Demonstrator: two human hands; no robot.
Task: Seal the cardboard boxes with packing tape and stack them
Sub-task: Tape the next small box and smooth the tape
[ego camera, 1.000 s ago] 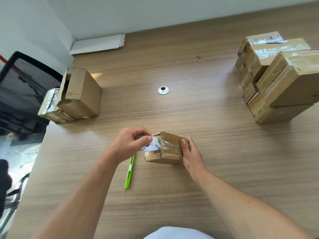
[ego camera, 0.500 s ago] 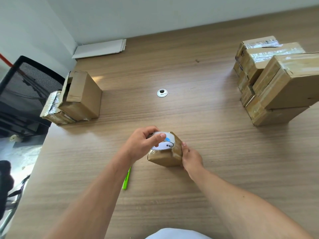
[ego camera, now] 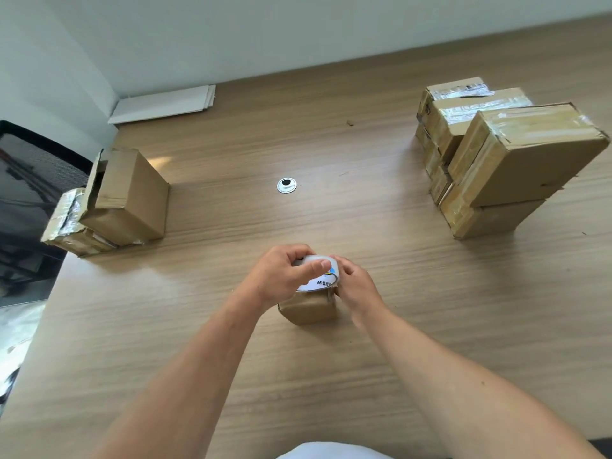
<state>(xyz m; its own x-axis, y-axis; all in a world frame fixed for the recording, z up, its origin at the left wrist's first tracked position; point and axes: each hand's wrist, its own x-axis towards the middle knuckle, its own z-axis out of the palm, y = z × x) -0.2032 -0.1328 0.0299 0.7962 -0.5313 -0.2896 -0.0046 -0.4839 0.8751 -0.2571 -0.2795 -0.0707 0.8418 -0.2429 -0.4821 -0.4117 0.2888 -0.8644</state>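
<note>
your left hand [ego camera: 281, 276] grips the tape roll [ego camera: 319, 281], flat atop the small box [ego camera: 308, 309]; your right hand [ego camera: 357, 289] curls against its right edge, grip indeterminate.

Tape roll [ego camera: 319, 276] atop small box [ego camera: 308, 308], box stacks [ego camera: 506, 160] far right.

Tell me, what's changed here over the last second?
The left hand carried the packing tape roll from the small cardboard box's left side onto its top, still gripping it. The right hand left the box's right side and rose to the roll's right edge, fingers curled on it. The green cutter is now hidden. The taped stack on the right and the left boxes stayed put.
</note>
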